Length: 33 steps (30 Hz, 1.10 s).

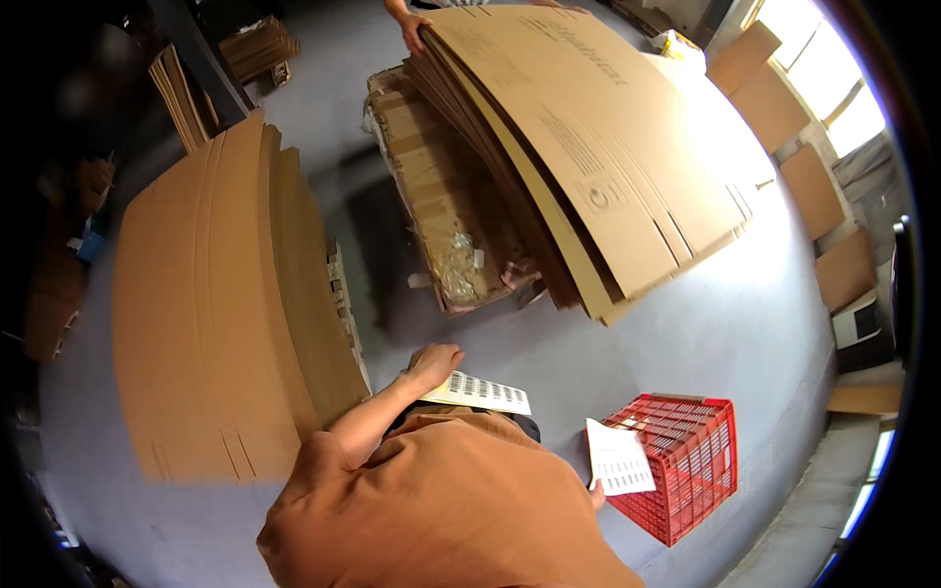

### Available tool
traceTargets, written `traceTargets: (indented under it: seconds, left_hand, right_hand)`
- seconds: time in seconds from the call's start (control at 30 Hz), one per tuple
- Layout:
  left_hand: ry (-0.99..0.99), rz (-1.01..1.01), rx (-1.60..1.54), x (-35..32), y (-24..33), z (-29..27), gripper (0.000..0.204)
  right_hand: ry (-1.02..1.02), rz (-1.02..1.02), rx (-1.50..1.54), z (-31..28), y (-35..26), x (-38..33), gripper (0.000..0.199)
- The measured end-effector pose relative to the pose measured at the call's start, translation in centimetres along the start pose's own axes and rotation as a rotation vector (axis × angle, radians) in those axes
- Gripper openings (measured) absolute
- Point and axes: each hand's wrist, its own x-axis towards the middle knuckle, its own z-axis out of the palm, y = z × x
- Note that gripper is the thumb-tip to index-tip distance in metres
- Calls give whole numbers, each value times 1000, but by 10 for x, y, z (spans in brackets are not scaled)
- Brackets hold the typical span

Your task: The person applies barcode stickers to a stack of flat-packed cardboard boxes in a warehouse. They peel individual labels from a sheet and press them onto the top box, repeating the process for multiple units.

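Note:
My left hand point(434, 367) is closed in front of my body, with a stack of printed label sheets point(480, 392) held under its curled fingers. Low on my right side, a single white printed sheet point(622, 463) is pinched by my right hand point(597, 494); only a few of its fingers show past my brown shirt. That sheet hangs over the near left side of a red plastic crate point(701, 451) on the floor.
Flattened cardboard boxes point(627, 137) lie fanned over a wrapped pallet stack point(417, 147) ahead, gripped at the far edge by another person's hand point(414, 33). A tall stack of cardboard sheets point(196, 314) stands at my left. More cardboard pieces point(809, 191) line the right wall.

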Motion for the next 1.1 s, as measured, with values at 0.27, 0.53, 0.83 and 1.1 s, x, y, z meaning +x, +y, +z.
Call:
traceTargets:
  seconds: [0.27,0.53,0.83,1.1]
  left_hand:
    - [-98,127,125,77,-53,-114,26]
    - [-44,56,189,152,-101,-239,26]
    - [-199,379,283,342,-149,-336,25]
    - [-247,458,316,466,-185,-437,25]
  right_hand:
    - [-281,248,-56,116,5,-183,24]
    - [-185,174,104,211,59,-223,33]
    - [63,63,309,256,106,-383,18]
    - [-475,47,-104,421,176,-543,50]
